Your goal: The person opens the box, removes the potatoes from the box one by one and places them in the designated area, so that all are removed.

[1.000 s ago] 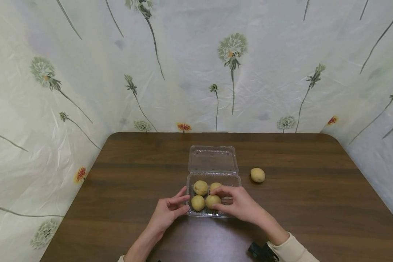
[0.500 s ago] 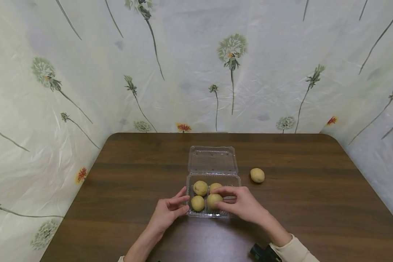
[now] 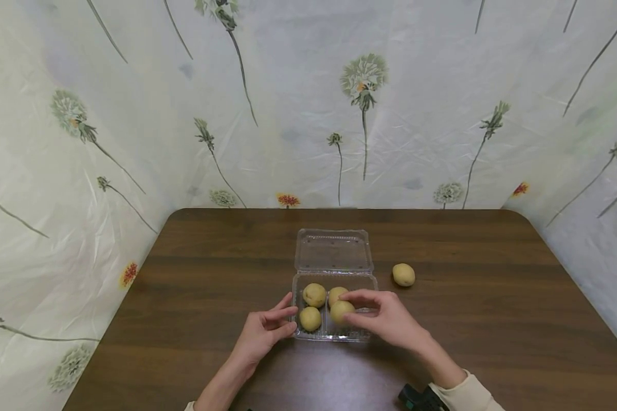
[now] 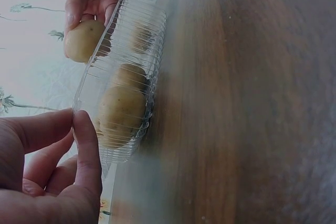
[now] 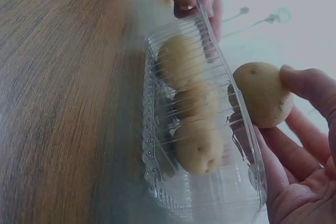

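A clear plastic clamshell container lies with its lid folded back on the table. My left hand pinches its left rim between thumb and finger, as the left wrist view shows. Between the thumb and fingers of my right hand is a round yellow potato, lifted to rim height over the container's right side. Three other potatoes sit inside: one at back left, one at front left and one at back right, partly hidden by my right hand.
A single loose potato rests on the brown wooden table, right of the container. Behind the table hangs a pale flower-print sheet. A dark device sits at my right wrist.
My right hand has raised the front-right potato from the container's floor and shifted it slightly right and back. My left hand has stayed at the rim.
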Demonstrator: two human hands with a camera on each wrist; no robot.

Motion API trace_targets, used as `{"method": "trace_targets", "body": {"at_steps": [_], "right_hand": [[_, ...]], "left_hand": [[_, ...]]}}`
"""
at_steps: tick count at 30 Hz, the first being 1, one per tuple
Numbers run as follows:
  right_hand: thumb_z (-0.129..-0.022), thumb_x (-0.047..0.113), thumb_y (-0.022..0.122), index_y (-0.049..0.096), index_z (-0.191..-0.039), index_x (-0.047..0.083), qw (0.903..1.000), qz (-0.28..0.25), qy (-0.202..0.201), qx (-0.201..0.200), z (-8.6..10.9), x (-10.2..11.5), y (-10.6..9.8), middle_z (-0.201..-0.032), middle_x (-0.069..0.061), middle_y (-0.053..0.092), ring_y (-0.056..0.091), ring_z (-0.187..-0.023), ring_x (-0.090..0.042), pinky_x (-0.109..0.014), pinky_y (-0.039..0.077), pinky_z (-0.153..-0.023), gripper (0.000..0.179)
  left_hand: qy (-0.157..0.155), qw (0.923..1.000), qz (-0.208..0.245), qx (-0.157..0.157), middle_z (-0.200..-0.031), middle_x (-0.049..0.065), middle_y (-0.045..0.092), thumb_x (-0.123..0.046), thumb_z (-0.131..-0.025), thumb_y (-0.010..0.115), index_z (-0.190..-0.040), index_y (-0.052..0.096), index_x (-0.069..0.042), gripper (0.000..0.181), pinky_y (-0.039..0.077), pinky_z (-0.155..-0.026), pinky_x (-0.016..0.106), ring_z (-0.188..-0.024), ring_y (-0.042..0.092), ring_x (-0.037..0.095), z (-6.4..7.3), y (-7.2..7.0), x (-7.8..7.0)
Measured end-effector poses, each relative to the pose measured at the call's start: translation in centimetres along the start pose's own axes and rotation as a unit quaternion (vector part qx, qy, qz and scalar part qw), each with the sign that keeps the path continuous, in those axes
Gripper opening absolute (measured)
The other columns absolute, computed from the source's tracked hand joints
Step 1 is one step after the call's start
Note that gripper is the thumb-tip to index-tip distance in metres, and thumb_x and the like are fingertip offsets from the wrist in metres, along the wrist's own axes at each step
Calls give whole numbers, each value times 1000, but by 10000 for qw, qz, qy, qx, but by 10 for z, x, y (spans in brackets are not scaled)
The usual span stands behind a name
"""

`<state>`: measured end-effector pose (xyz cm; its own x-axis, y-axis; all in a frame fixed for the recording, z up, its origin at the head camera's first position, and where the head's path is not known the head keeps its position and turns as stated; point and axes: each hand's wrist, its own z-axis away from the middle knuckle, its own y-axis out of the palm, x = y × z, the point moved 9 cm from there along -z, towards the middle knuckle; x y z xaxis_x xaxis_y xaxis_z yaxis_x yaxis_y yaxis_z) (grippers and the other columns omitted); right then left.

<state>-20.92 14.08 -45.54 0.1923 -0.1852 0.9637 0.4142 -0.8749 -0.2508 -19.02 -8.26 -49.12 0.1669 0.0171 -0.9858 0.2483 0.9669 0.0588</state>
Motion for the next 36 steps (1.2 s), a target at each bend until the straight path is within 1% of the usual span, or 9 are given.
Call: {"method": "trace_targets", "body": {"at_steps": [6,13,18,23,30,36], "right_hand": [[-86,15,76,68,-118,6,9999,-3,-26,-99,3,1,-7,-121,-12,65,64,-107,-19,-32,55,-83,34],[-87,15,76,67,-120,5,9998,70,67,-147,8,2,-13,-121,-12,65,65,-106,-19,-32,56,-83,36],[-86,16,76,67,-119,4,9997,128,55,-213,10,1,-16,-119,-9,66,65,-103,-19,-31,56,-82,36],[-87,17,76,67,-120,2,9995,174,31,-262,12,1,-20,-118,-8,67,65,-104,-19,-30,55,-84,37],[-87,16,75,68,-118,7,9990,239,59,-363,16,0,-28,-116,-6,68,65,-104,-18,-29,54,-85,33],[-88,16,75,68,-118,8,9989,236,84,-394,19,1,-34,-116,-6,68,65,-105,-19,-29,55,-84,32]], "left_hand": [[-25,10000,8,-16,-147,10,44,-3,-87,72,-122,64,6,37,49,-85,19,-125,52,28,0,0,0],[-20,10000,33,-10,-148,11,43,-3,-87,72,-122,64,7,37,50,-84,20,-123,54,28,-1,0,1],[8,10000,-18,-15,-147,10,44,-4,-87,72,-122,64,6,37,48,-87,20,-128,50,28,-1,0,1],[15,10000,-21,-24,-147,10,44,-4,-87,73,-122,64,6,38,48,-88,20,-127,50,29,-1,-1,2],[3,10000,3,-4,-148,10,43,-4,-87,72,-123,64,7,38,49,-86,20,-127,51,28,-1,-1,2],[-36,10000,31,15,-148,10,43,-3,-88,71,-124,63,7,38,49,-86,20,-122,55,29,-1,0,2]]}}
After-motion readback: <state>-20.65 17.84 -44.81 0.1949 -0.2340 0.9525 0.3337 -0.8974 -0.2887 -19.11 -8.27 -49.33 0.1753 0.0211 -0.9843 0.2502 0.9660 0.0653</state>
